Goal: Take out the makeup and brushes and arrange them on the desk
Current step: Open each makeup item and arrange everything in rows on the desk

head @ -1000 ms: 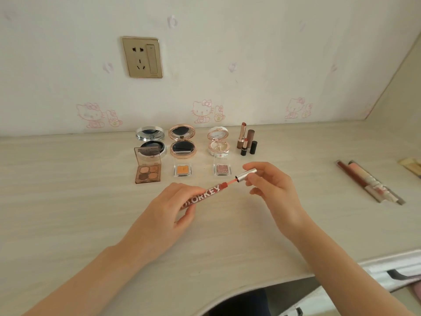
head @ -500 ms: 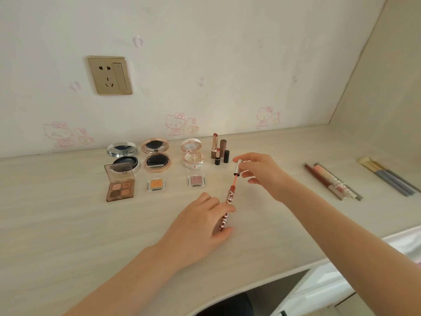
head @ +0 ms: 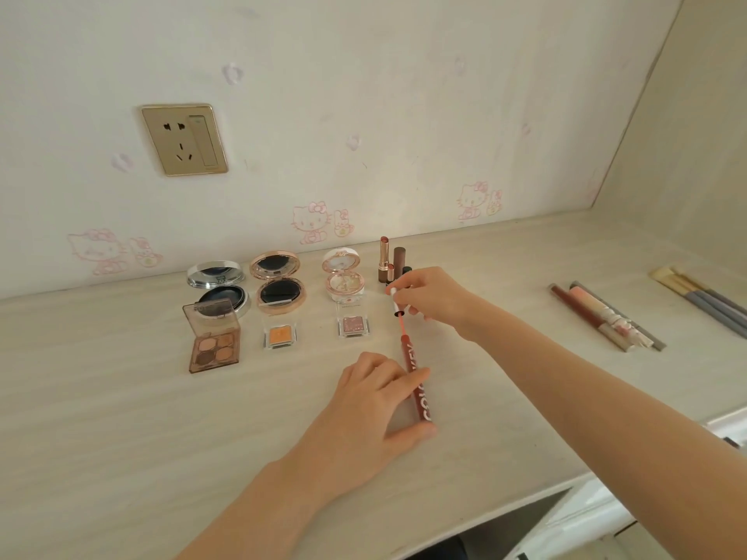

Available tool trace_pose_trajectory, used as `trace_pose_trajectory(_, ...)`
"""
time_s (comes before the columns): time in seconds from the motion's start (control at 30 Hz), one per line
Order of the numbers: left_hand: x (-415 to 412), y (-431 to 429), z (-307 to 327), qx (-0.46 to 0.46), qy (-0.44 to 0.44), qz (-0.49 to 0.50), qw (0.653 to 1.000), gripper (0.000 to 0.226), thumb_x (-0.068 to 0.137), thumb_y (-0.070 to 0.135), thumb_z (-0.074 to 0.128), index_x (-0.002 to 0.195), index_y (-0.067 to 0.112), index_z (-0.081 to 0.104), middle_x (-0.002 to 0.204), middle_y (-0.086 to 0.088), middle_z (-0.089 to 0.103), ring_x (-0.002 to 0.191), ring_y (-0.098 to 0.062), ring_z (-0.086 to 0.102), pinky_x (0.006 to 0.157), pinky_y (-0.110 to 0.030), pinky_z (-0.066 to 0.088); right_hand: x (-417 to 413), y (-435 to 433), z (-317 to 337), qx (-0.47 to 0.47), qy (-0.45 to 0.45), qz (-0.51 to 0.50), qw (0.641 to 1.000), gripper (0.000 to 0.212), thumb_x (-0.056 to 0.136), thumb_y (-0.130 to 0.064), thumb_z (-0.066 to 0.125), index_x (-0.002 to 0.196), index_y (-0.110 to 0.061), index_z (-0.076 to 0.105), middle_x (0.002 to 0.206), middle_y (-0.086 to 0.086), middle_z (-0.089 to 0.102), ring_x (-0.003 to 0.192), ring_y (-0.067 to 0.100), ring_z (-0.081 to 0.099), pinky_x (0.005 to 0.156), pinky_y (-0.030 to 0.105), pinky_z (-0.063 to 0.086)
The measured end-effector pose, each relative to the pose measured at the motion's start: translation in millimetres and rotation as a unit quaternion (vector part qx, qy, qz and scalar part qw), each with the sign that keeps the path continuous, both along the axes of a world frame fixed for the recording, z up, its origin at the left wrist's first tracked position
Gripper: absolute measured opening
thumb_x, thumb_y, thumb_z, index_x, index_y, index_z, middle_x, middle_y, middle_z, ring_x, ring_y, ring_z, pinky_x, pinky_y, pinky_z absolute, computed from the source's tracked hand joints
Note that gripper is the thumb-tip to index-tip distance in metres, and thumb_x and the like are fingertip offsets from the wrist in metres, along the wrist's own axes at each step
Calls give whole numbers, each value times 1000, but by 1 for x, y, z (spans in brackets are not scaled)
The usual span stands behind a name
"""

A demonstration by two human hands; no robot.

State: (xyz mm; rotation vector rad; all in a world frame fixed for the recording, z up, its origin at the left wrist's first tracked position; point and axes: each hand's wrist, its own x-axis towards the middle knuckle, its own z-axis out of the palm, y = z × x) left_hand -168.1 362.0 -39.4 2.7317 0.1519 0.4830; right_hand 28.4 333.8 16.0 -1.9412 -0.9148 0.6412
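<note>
View from above of a pale wooden worktop point(head: 121, 418) against a wall.

A person's left hand point(head: 364, 406) lies near the middle, its fingers point(head: 418, 374) and thumb curled round a dark red lip gloss tube point(head: 418, 392) that rests flat on the worktop and points away. The right hand point(head: 434, 297) pinches the tube's silver cap point(head: 394, 301) between thumb and fingers. A thin pink wand point(head: 401, 326) runs from the cap to the tube's mouth. Whether its tip is inside cannot be told.

Behind stand 3 open compacts point(head: 277, 282), an eyeshadow palette point(head: 214, 343), 2 small eyeshadow pots point(head: 279, 336) and several lipsticks point(head: 390, 258). Pencils point(head: 602, 317) and brushes point(head: 695, 297) lie well apart to the right.

The step in hand seems to be laying the lip gloss out, opened like the rest, just right of the pots. Next, the cap probably needs a clean pull along the tube's line, while the left hand steadies the tube so it does not roll.
</note>
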Motion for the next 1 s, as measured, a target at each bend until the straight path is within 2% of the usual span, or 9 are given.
trace_pose_trajectory(0.13, 0, -1, 1, 14, -6, 12, 1000, 60, 87, 64, 41, 137, 31, 48, 115, 20, 44, 114, -4, 32, 99, -20, 25, -4, 12, -3, -32, -38, 13, 999, 17, 89, -15, 56, 98, -13, 70, 81, -4, 61, 88, 16, 55, 88, 32, 49)
trace_pose_trajectory(0.2, -1, -1, 2, 14, -13, 24, 1000, 57, 87, 61, 42, 135, 31, 50, 118, 19, 40, 114, -5, 33, 99, -22, 28, -5, 16, -4, -38, -71, 13, 997, 19, 90, -14, 54, 99, -10, 70, 78, -5, 58, 86, 16, 55, 85, 32, 49)
trace_pose_trajectory(0.33, -2, -2, 3, 12, -23, 44, 999, 57, 88, 59, 42, 134, 29, 51, 126, 18, 36, 120, -4, 32, 104, -22, 26, -6, 23, -7, -46, -128, 20, 990, 23, 87, -13, 53, 104, -13, 69, 72, -11, 53, 70, 6, 50, 58, 17, 38)
trace_pose_trajectory(0.4, -3, -2, 3, 7, -26, 49, 998, 56, 87, 58, 43, 133, 28, 53, 126, 18, 38, 121, -4, 34, 105, -21, 26, -5, 26, -10, -56, -145, 23, 988, 21, 86, -14, 55, 100, -12, 70, 75, -8, 57, 72, 8, 53, 56, 16, 37)
trace_pose_trajectory(0.6, -4, 0, 3, -8, -32, 55, 998, 54, 84, 56, 49, 130, 28, 55, 126, 15, 41, 121, -3, 36, 105, -22, 32, -3, 32, -18, -58, -162, 21, 985, 15, 82, -18, 60, 92, -17, 71, 76, -9, 60, 76, 8, 56, 55, 13, 38)
trace_pose_trajectory(0.8, -4, 0, 2, -11, -42, 56, 998, 53, 83, 56, 50, 129, 30, 55, 125, 18, 41, 120, 0, 35, 103, -21, 35, -3, 29, -18, -57, -166, 26, 984, 25, 86, -26, 60, 109, -17, 67, 94, -2, 63, 90, 11, 55, 60, 8, 34)
trace_pose_trajectory(0.87, -4, 0, 1, -13, -46, 55, 997, 52, 83, 56, 51, 128, 30, 56, 124, 18, 40, 119, 0, 35, 102, -21, 37, -5, 24, -14, -57, -180, 25, 982, 24, 87, -24, 57, 105, -13, 69, 103, 5, 66, 93, 17, 58, 62, 12, 39)
trace_pose_trajectory(0.93, -4, 1, 1, -15, -48, 54, 997, 52, 83, 56, 51, 128, 31, 55, 125, 19, 39, 119, 1, 35, 101, -22, 39, -6, 16, -9, -54, -195, 21, 979, 24, 88, -19, 54, 101, -6, 70, 105, 12, 68, 97, 27, 61, 71, 26, 49)
trace_pose_trajectory(1.0, -4, 2, 0, -15, -47, 53, 997, 52, 83, 57, 50, 128, 32, 54, 125, 20, 38, 120, 2, 34, 100, -23, 40, -5, 4, -5, -50, -196, 22, 979, 23, 90, -18, 52, 103, -10, 70, 106, 8, 68, 96, 24, 61, 78, 28, 48)
